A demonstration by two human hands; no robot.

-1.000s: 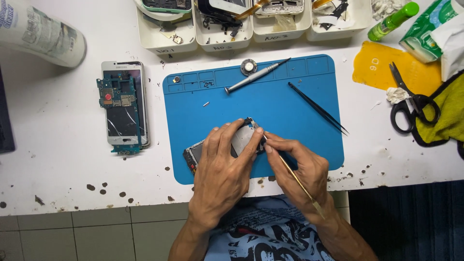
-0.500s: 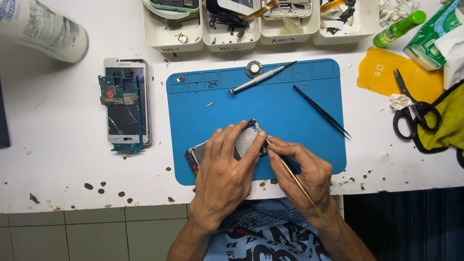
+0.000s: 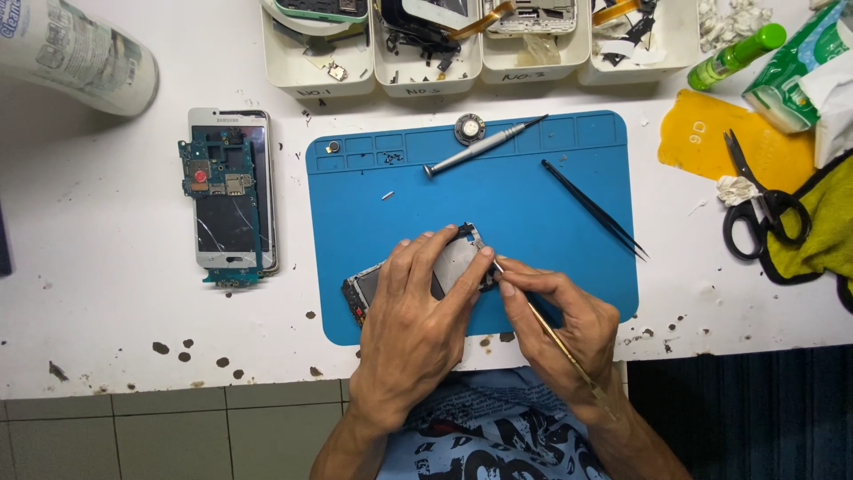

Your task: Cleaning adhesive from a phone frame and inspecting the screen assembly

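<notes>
My left hand [image 3: 416, 322] presses down on a dismantled phone frame [image 3: 456, 260] lying on the blue work mat [image 3: 498, 191], its fingers spread over the frame's middle. My right hand [image 3: 562, 322] pinches a thin brass-coloured stick tool [image 3: 558, 341] like a pen, its tip touching the frame's right edge. Most of the frame is hidden under my left hand.
A screwdriver [image 3: 484, 146], a small round part [image 3: 469, 129] and black tweezers [image 3: 593, 209] lie on the mat. A white phone with a circuit board on top [image 3: 227, 191] rests to the left. White parts trays [image 3: 426, 53] line the back; scissors [image 3: 760, 204] and a yellow cloth [image 3: 822, 222] sit right.
Both hands keep their grip in the same spot on the mat; only the camera view shifts a little. The tool tip stays at the frame's right edge.
</notes>
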